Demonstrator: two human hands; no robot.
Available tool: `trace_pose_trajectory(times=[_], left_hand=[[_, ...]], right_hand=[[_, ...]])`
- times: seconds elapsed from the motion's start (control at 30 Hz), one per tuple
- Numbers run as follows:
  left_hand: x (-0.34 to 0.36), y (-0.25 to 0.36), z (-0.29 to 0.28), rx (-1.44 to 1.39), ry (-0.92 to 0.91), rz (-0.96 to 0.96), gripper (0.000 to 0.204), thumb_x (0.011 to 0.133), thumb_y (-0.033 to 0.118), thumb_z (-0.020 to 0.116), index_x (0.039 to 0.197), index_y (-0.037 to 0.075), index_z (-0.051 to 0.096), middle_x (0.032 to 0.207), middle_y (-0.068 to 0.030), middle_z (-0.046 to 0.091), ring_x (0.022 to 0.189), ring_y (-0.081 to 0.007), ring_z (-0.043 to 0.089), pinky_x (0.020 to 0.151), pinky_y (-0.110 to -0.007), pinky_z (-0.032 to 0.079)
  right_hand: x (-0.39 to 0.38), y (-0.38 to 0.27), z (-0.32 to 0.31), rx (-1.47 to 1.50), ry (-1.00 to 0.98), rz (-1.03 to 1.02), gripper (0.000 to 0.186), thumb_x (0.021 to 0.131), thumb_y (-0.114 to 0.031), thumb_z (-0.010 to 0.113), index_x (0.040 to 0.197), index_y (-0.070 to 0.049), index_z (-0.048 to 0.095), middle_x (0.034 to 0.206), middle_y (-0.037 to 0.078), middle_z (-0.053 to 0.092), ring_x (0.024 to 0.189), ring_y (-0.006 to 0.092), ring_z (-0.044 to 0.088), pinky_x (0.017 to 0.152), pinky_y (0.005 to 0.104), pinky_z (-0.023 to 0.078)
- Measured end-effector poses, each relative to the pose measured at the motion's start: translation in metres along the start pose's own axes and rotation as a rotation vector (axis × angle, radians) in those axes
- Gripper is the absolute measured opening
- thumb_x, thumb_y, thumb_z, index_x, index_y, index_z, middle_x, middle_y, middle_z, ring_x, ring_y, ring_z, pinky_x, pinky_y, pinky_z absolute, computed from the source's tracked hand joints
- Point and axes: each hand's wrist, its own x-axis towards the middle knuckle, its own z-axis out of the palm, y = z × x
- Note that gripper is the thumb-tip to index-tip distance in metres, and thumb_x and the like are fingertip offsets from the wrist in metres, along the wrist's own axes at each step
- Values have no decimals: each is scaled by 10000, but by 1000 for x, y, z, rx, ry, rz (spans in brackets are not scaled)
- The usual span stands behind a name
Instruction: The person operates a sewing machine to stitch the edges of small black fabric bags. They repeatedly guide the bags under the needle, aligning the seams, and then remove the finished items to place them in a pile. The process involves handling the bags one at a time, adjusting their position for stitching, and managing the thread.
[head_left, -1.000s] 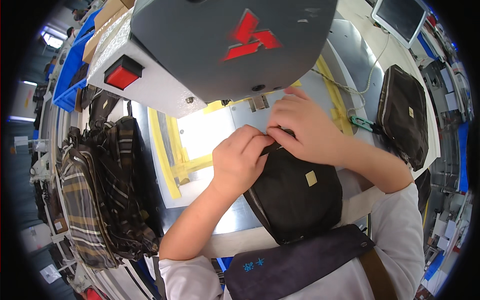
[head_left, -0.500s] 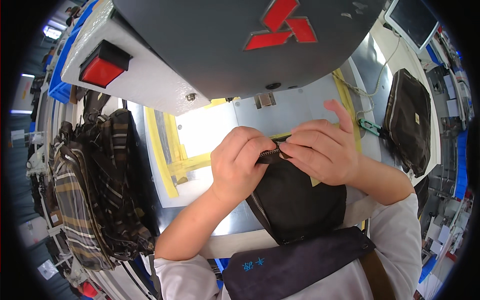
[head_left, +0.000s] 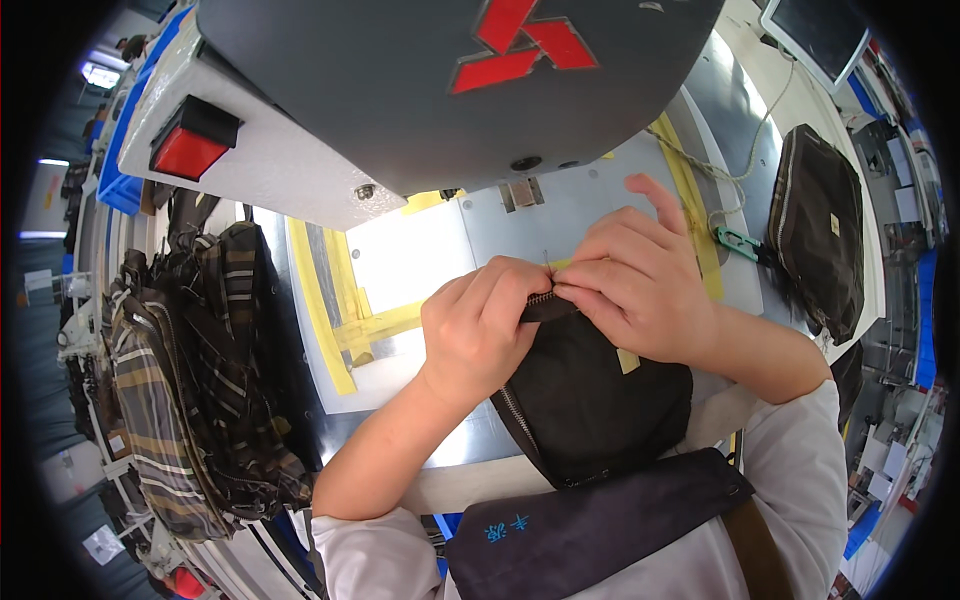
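Observation:
A dark zippered pouch (head_left: 600,400) lies at the front edge of the work plate, its open zipper running down the left side. My left hand (head_left: 480,325) is closed on the pouch's upper edge, where metal zipper teeth show beside the fingers. My right hand (head_left: 645,285) pinches the same edge just to the right, thumb and fingertips together, with one finger raised. The fingertips of both hands nearly meet; the bit between them is too small to make out. A yellowish tag (head_left: 628,361) lies on the pouch below my right hand.
A dark machine head (head_left: 450,90) with a red switch (head_left: 190,150) hangs over the plate. Plaid backpacks (head_left: 165,410) are stacked at left. Another dark pouch (head_left: 822,235) lies at right, beside green-handled thread snips (head_left: 738,242). Yellow tape (head_left: 322,305) borders the plate.
My right hand has shifted slightly left and its fingertips have drawn closer to my left hand's. The pouch stays in place. The view has moved a little.

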Motion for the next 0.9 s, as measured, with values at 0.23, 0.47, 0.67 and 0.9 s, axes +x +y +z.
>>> trace_pose_trajectory(times=[0.23, 0.47, 0.67, 0.9], left_hand=[[1, 4, 2, -78, -102, -297, 280, 640, -79, 668, 865, 63, 582, 757, -60, 649, 622, -250, 637, 526, -312, 486], [3, 6, -5, -175, -207, -503, 209, 699, -49, 739, 881, 21, 664, 776, -68, 689, 703, -157, 664, 662, -257, 519], [10, 4, -8, -359, -286, -725, 128, 759, 7, 742, 856, -1, 660, 754, -79, 679, 674, -131, 628, 635, -258, 496], [17, -4, -18, -437, -446, -709, 148, 861, 106, 656, 928, -26, 650, 785, -144, 680, 681, -192, 647, 642, -291, 491]], right_hand=[[0, 2, 3, -107, -32, -123, 178, 677, -116, 775, 811, -104, 658, 784, -15, 592, 747, 171, 597, 990, 536, 352], [-4, 6, 6, -22, -66, -139, 235, 673, -146, 785, 864, -101, 656, 784, -5, 588, 790, 167, 607, 1010, 555, 341], [3, 14, 4, 88, -216, 21, 155, 746, -156, 727, 859, -100, 636, 787, 7, 596, 777, 193, 592, 1070, 523, 305], [2, 28, 7, 329, -360, 329, 156, 758, -145, 716, 876, -106, 622, 819, 35, 618, 820, 220, 597, 1101, 505, 280]])
